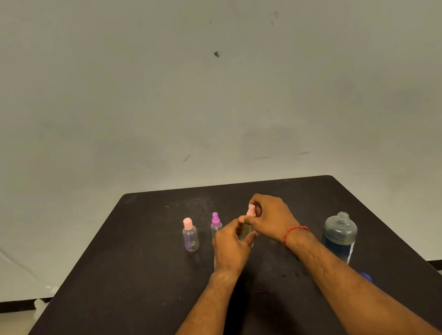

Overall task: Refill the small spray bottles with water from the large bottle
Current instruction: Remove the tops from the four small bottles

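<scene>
Three small clear bottles stand in a row on the black table [119, 302]. The left one [190, 238] has a pale pink cap. The middle one [216, 224] has a magenta spray head. My left hand [230, 244] grips the clear body of the third small bottle [245, 230], mostly hidden by my fingers. My right hand [271, 218] curls round its pink spray top [251, 210]. The large clear bottle [339, 236], uncapped and holding water, stands to the right, apart from both hands.
A blue cap [366, 277] peeks out behind my right forearm near the table's right edge. A plain wall rises behind the table. A white cord [9, 257] runs down the wall at the left, and the floor shows on both sides.
</scene>
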Action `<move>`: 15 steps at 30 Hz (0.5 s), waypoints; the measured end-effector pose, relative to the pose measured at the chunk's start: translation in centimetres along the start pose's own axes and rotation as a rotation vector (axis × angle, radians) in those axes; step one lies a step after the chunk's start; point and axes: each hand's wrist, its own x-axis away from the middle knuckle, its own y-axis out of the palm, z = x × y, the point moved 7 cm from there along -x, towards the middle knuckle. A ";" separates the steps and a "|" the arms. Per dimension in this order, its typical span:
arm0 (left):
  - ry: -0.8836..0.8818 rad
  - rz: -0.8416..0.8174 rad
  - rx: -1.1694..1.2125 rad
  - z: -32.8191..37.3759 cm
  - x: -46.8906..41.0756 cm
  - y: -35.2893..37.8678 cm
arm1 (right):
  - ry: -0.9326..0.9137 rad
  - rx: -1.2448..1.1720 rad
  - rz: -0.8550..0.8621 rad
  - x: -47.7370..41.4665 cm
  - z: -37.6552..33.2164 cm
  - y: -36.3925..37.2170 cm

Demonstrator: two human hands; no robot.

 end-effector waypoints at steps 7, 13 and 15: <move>-0.020 0.000 -0.051 -0.7 0.1 0.0 | -0.111 -0.039 -0.128 0.4 -0.9 0.7; -0.023 -0.010 0.008 -0.9 0.4 0.3 | -0.022 -0.002 -0.080 0.2 -0.1 0.6; -0.027 -0.005 -0.003 -0.8 0.5 0.3 | 0.008 0.078 -0.043 0.2 0.0 0.3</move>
